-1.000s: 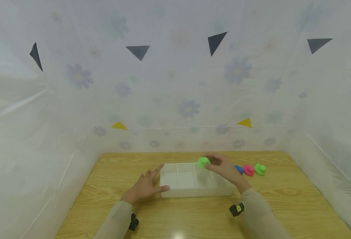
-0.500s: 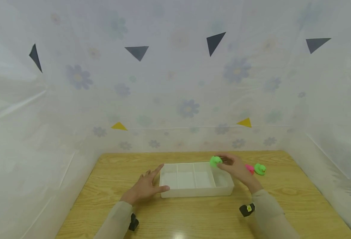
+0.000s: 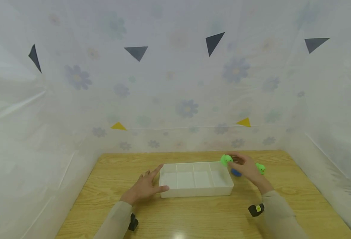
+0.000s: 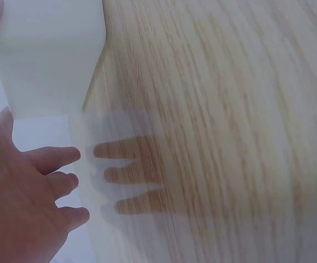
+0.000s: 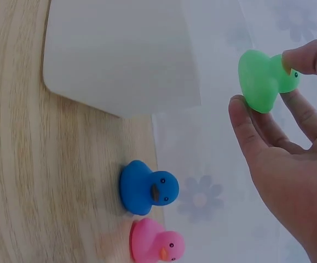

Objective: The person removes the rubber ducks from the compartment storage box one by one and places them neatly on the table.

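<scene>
A green rubber duck [image 5: 259, 79] is pinched between the thumb and fingers of my right hand [image 3: 246, 167], held up by the far right corner of the white divided box [image 3: 196, 192]. My left hand [image 3: 146, 187] rests at the box's left end, thumb on the near rim and index finger on the far corner. In the left wrist view that hand's [image 4: 21, 192] other fingers extend beside the box's end wall [image 4: 49, 60]. The box's compartments hold nothing. Below my right hand, a blue duck [image 5: 147, 188] and a pink duck [image 5: 155, 241] stand on the table.
Another green duck [image 3: 260, 168] stands to the right of my right hand on the wooden table [image 3: 175, 215]. A white flowered sheet [image 3: 175, 79] encloses the back and sides. Dark wrist cameras [image 3: 256, 209] hang near the table under both forearms.
My right hand has carried the green duck rightward, from over the third compartment to the box's right far corner. It now covers the pink duck in the head view. The left hand stays put.
</scene>
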Demonstrator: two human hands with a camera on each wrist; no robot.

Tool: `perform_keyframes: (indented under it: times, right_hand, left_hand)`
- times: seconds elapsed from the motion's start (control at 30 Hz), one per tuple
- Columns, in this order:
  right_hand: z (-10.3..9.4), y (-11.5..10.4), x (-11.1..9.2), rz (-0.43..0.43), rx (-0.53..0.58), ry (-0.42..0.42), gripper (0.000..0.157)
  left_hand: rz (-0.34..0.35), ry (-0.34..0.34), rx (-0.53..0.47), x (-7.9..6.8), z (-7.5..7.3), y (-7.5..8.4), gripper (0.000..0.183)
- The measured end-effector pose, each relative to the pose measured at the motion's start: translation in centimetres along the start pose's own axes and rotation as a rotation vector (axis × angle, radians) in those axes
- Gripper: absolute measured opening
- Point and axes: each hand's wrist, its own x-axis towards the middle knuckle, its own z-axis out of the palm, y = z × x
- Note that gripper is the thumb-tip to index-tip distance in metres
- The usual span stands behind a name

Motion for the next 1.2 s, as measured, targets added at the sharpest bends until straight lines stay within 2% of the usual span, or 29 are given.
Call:
perform_keyframes:
  times: [0.17,0.5,0.73,1.2]
  right_hand:
    - [-1.4,0.1,-0.9,0.069,-0.045,0.018,0.053]
    - [-4.1,1.5,-1.8,0.126,-0.144,0.059,0.053]
    - [-5.7,2.8,-2.7,0.156,-0.205,0.087,0.054]
    - [-8.9,4.7,-4.4,0.190,-0.253,0.143,0.059]
  left_hand:
    - [-0.006,-0.001,-0.003,-0.1,0.1,0.0,0.099]
    - [-0.013,-0.006,-0.013,-0.2,0.0,0.0,0.100]
    - [-0.020,-0.009,-0.020,-0.2,0.1,0.0,0.100]
    - [-0.010,-0.005,-0.011,-0.2,0.3,-0.2,0.099]
